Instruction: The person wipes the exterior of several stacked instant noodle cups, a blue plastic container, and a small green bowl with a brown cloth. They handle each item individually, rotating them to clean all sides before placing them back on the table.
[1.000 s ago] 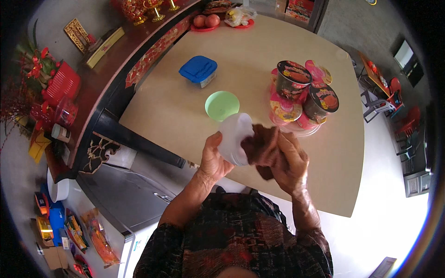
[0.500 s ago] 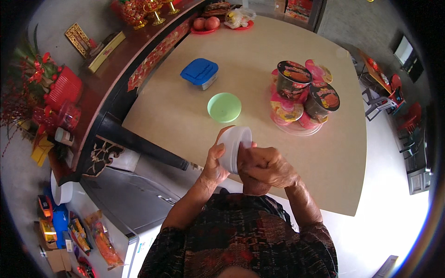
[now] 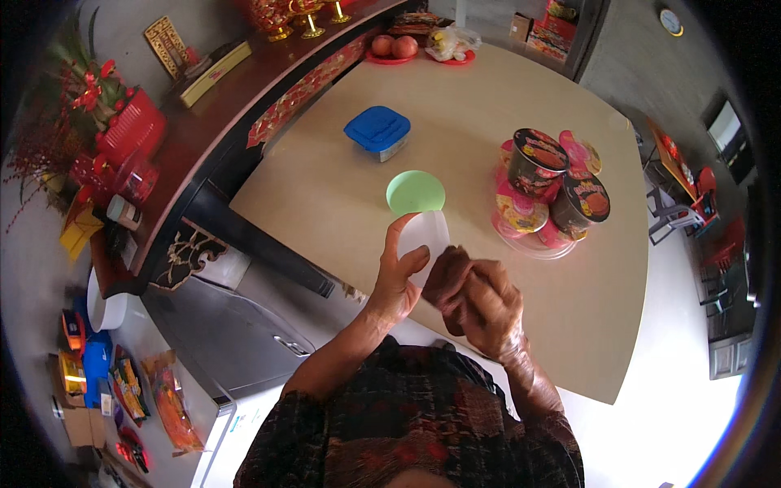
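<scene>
My left hand [image 3: 396, 281] grips a whitish translucent plastic container [image 3: 426, 234] by its side, thumb on one face and fingers around the other. In my closed right hand [image 3: 495, 311] is a bunched brown cloth [image 3: 447, 279], its folded end against or just beside the container's lower edge; which of the two I cannot tell. Both hands are above the near edge of the table. Just beyond the container, a light green plastic bowl [image 3: 416, 192] rests on the tabletop. Farther back sits a clear container with a blue lid [image 3: 377, 128].
The beige table [image 3: 464, 98] carries stacked instant noodle bowls [image 3: 538, 160] on a clear tray at right. Round fruits [image 3: 394, 47] and a plastic bag [image 3: 452, 42] lie on red plates at the far end. A dark wooden altar table [image 3: 207, 122] and a grey fridge [image 3: 236, 337] stand at left.
The container has turned so its opening no longer faces right as before. My right hand has drawn out and down, bringing the brown cloth into clear sight. The whole view has shifted slightly.
</scene>
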Tool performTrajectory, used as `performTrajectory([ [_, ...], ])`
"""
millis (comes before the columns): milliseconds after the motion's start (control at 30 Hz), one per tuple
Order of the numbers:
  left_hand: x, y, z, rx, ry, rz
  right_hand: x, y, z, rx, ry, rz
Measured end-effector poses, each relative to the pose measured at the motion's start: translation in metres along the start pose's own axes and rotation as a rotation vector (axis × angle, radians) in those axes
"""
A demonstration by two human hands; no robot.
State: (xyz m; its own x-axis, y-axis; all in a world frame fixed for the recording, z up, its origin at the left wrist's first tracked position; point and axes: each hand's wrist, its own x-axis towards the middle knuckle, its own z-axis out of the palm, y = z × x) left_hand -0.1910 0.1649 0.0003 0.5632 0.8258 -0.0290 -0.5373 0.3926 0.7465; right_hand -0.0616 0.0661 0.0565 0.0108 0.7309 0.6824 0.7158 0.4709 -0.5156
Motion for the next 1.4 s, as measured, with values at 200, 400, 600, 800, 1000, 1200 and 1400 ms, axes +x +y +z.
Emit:
performTrajectory([
  [200, -0.001, 0.002, -0.012, -0.163, 0.069, 0.026, -0.016, 0.003, -0.002, 0.008, -0.226, 0.008],
  [400, -0.001, 0.011, -0.015, -0.134, -0.015, 0.014, -0.013, 0.012, -0.001, 0.095, 0.014, 0.362],
  [600, -0.003, 0.009, -0.005, -0.070, -0.043, 0.029, -0.002, 0.023, 0.021, -0.209, 0.192, 0.203],
  [800, -0.003, 0.021, -0.005, -0.198, -0.108, -0.079, -0.004, 0.039, 0.030, -0.231, 0.282, 0.219],
  [1000, 0.000, 0.017, 0.002, -0.052, 0.051, 0.052, -0.004, 0.032, 0.041, -0.158, 0.245, 0.222],
  [1200, 0.019, 0.032, -0.007, 0.346, 0.252, 0.309, -0.025, 0.044, 0.047, -0.097, -0.252, -0.056],
  [1400, 0.032, 0.070, -0.048, 0.473, 0.484, 0.365, -0.045, 0.076, 0.057, -0.166, -0.171, 0.148],
])
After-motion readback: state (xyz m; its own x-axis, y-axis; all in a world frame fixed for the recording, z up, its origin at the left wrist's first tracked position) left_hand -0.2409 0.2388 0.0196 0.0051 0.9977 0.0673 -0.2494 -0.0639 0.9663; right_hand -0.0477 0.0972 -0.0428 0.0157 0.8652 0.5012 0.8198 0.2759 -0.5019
